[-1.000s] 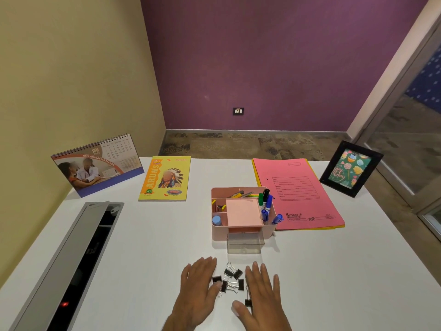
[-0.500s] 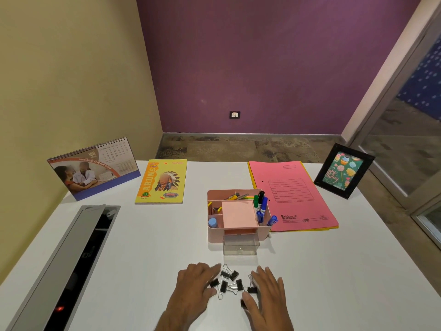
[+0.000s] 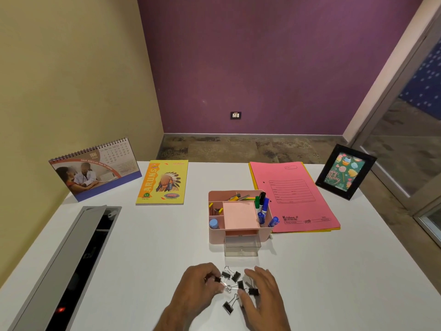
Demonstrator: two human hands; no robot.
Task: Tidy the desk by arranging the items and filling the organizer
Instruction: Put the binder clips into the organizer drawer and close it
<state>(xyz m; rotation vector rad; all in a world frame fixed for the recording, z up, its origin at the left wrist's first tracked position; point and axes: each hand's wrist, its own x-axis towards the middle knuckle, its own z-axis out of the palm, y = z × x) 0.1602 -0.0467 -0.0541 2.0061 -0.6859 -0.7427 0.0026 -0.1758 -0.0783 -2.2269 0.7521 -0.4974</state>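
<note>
Several black binder clips [image 3: 232,281] lie in a loose heap on the white desk [image 3: 334,271] near its front edge, one clip [image 3: 228,306] a little apart toward me. My left hand [image 3: 199,286] curls against the heap's left side, fingers and thumb pinching a clip. My right hand [image 3: 263,292] cups the right side with fingers apart, touching a clip without gripping it. Just behind the heap stands the pink organizer [image 3: 214,237], holding markers, pencils and a pink note pad, with its clear drawer [image 3: 241,250] pulled out toward me.
A pink folder [image 3: 293,194] lies right of the organizer, with a black photo frame [image 3: 346,172] behind it. A yellow book [image 3: 163,181] and a desk calendar [image 3: 95,168] sit at the back left. An open cable tray [image 3: 71,266] runs along the left edge.
Both hands have curled inward from lying flat, pushing the clips closer together. My left fingers have closed on a clip. The view has shifted slightly.
</note>
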